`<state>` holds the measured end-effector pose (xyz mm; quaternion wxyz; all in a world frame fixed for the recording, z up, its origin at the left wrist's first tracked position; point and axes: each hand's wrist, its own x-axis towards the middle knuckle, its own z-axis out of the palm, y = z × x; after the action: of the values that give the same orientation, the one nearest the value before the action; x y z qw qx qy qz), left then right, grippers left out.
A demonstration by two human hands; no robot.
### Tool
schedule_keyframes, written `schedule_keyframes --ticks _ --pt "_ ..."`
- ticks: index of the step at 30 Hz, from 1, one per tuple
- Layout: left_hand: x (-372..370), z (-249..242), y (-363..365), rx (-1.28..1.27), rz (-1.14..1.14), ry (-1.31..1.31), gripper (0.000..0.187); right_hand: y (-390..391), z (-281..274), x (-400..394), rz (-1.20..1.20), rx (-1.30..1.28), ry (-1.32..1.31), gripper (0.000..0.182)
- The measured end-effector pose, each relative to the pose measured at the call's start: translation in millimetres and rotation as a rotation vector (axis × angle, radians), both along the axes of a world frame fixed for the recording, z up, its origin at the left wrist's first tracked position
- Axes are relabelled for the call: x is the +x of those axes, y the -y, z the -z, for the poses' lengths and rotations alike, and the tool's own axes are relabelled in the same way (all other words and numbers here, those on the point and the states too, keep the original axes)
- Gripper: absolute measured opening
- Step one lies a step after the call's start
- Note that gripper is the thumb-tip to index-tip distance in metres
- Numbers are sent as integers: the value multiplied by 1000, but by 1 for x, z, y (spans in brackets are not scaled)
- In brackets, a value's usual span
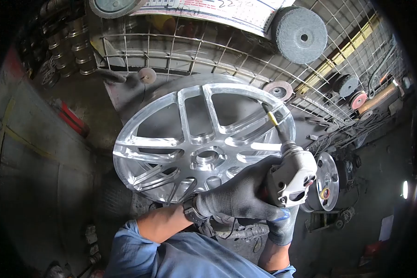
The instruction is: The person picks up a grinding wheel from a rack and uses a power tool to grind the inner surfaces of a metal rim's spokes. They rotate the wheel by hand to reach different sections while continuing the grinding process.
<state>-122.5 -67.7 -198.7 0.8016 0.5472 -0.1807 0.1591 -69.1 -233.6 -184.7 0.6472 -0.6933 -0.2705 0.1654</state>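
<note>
A bare-metal alloy wheel [205,137] with paired spokes lies tilted in front of me. My left hand [238,191], in a dark grey glove with a watch at the wrist, is closed round the white body of a power grinder [293,178]. Lower down, my gloved right hand [281,227] wraps the rear of the same tool, its fingers partly hidden. The grinder's long spindle, with a yellow band, points up and away from me. Its dark tip overlaps the wheel's outer rim at the upper right.
Behind the wheel stands a wire mesh panel [171,54] with a grey abrasive wheel [302,36] and a flap disc [279,91]. A hammer [382,96] lies at the right among cables. Another alloy wheel [328,178] stands beyond the grinder. Stacked rims [82,51] are at the far left.
</note>
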Motion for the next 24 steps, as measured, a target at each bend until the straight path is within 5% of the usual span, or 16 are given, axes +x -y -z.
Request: schedule_keyframes --ticks 9,11,19,21,24 --pt "-6 3 1 -72 64 -72 95 -1 -5 -3 -105 -69 170 80" --pt "-3 0 0 -117 88 -53 95 -6 -10 -5 47 34 -74 77" --pt "-8 12 5 -217 72 -85 93 -1 3 -5 -18 18 35 83" --pt "0 8 -1 21 -23 36 92 -4 -2 -5 24 10 11 82" --pt "-1 4 -1 -3 -10 11 90 -1 -1 -3 34 -74 116 76"
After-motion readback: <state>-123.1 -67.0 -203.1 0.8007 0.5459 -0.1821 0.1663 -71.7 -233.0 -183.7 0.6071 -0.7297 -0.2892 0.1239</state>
